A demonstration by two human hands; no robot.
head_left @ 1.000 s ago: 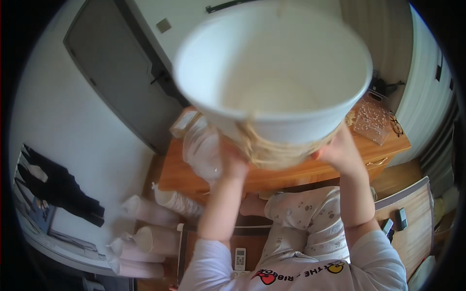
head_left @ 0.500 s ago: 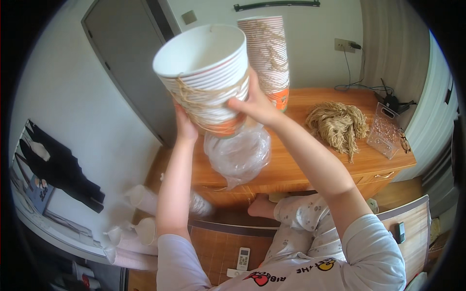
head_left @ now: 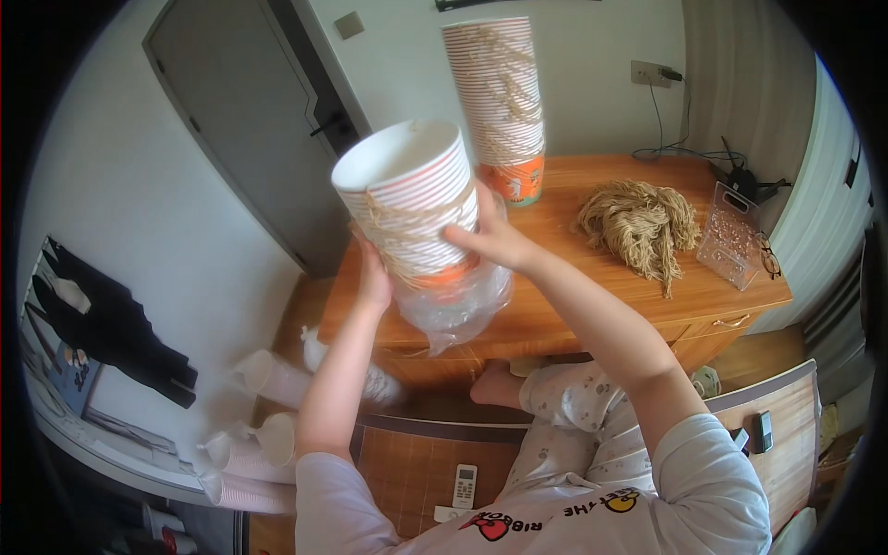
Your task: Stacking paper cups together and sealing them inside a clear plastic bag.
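Observation:
Between my two hands is a nested stack of white paper buckets (head_left: 416, 190) with thin red rims, an orange lowest part and loops of tan cord round the sides. My left hand (head_left: 373, 276) is closed round its near left side. On the right side my right hand (head_left: 490, 231) grips it, thumb lying across the cord. A clear plastic bag (head_left: 458, 314) shows just under the stack, crumpled; whether the stack touches it I cannot tell. Behind, a taller stack of the same buckets (head_left: 498, 92), also strung with cord, stands upright on the wooden cabinet (head_left: 555, 305).
On the cabinet's right lie a bundle of tan cord (head_left: 638, 227), a clear acrylic holder (head_left: 729, 240), glasses (head_left: 770, 257) and a black router (head_left: 740, 180). Wrapped stacks of pale cups (head_left: 245, 453) stand low at left. A remote control (head_left: 464, 486) lies before my legs.
Both hands have lowered the bucket stack toward the cabinet top, over the plastic bag. The view has shifted slightly; the taller stack stays standing.

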